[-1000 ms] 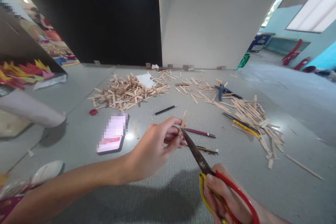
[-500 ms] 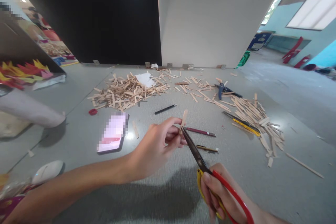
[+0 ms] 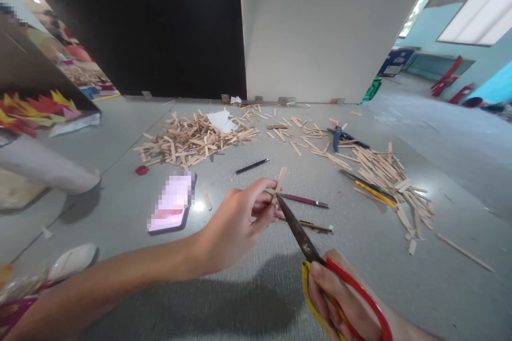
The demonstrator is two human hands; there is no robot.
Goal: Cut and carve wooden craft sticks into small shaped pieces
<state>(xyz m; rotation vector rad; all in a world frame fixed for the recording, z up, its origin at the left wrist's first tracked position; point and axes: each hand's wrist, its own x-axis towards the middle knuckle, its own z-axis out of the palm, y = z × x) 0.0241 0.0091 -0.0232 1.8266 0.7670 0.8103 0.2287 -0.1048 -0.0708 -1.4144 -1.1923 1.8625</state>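
The left hand (image 3: 236, 218) pinched a stick (image 3: 281, 177) mid-scene between nearly closed fingers (image 3: 262, 186), at the tip of scissors (image 3: 307, 249) the right hand (image 3: 340, 293) gripped; firm pinching and slow squeezing likely served best.

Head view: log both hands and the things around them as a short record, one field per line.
Left hand: pinches a wooden strip
Right hand: grips scissors by red and yellow handles
Blade tips: at the strip; whether it lies between them, cannot tell
Beyond left hand: black pen
Left of left hand: phone, screen lit
Far left: strip pile, white paper on it
Far right: loose strips, yellow-and-black tool against them
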